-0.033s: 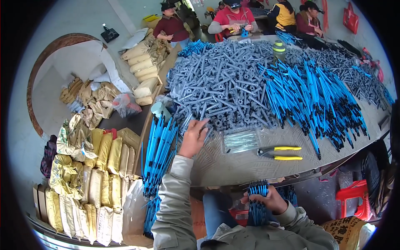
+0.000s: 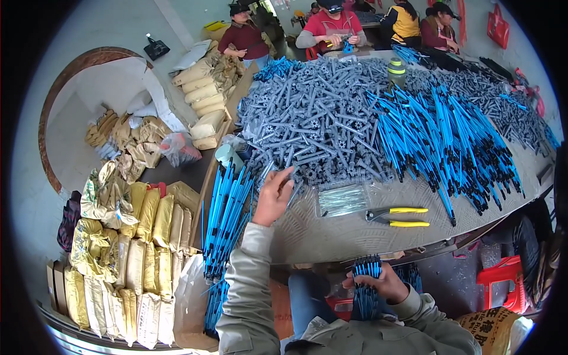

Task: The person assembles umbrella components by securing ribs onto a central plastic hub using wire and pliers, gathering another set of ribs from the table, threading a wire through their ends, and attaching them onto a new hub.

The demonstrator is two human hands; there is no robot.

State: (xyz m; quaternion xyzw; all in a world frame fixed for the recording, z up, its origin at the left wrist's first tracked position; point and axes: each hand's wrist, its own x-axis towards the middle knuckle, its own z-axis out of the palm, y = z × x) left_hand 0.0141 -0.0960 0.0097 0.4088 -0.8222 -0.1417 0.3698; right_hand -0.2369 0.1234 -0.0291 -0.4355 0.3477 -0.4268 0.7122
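Observation:
My left hand (image 2: 273,198) is over the table at the near edge of a big heap of grey plastic tubes (image 2: 319,118). Its index finger points forward and the fingers stand apart, with nothing visible in them. Low in front of my body, my right hand (image 2: 390,285) is wrapped round a bundle of thin blue sticks with black tips (image 2: 367,269). The bundle stands roughly upright; its lower end is hidden by my sleeve and lap. Right of my left hand lie a clear tray of thin pale wires (image 2: 343,201) and yellow-handled pliers (image 2: 397,217).
More blue sticks (image 2: 449,136) are heaped at the right, and another stack (image 2: 226,213) lies beside my left forearm. A green bottle (image 2: 396,72) and a pale cup (image 2: 225,155) stand on the table (image 2: 307,239). Packed sacks (image 2: 133,254), a red stool (image 2: 503,284) and several co-workers surround it.
My left hand has shifted very slightly, its fingers drawing a little closer in. The right hand and its bundle stay where they were.

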